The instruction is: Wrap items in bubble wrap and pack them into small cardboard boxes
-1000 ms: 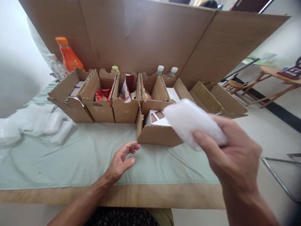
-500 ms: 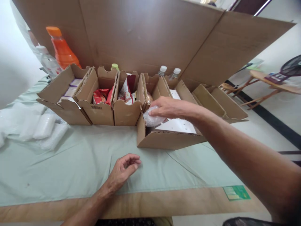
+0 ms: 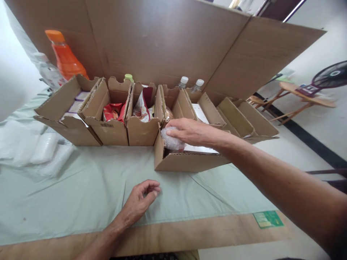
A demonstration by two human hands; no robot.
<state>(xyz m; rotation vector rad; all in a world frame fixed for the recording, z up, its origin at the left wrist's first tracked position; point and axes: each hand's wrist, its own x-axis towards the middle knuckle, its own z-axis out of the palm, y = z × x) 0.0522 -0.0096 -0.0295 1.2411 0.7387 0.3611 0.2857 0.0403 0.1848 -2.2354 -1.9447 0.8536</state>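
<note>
My right hand (image 3: pixel 189 131) reaches over the front cardboard box (image 3: pixel 184 162) and presses a white bubble-wrap wad (image 3: pixel 171 141) down into its left end, fingers closed on the wad. A white carton (image 3: pixel 202 148) lies inside the same box, to the right of the wad. My left hand (image 3: pixel 139 202) rests on the pale green tablecloth (image 3: pixel 81 184) near the front edge, fingers loosely curled with nothing in them.
A row of open cardboard boxes (image 3: pixel 110 126) with snack packets stands behind, backed by a tall cardboard sheet (image 3: pixel 162 39). An orange bottle (image 3: pixel 63 57) and clear bottles (image 3: pixel 184 82) stand at the back. Bubble-wrap pieces (image 3: pixel 46 151) lie left. A green card (image 3: pixel 268 219) lies on the wooden table edge.
My right hand carried the white wad from near the camera forward into the front box and pushed it lower. My left hand curled its fingers in a little.
</note>
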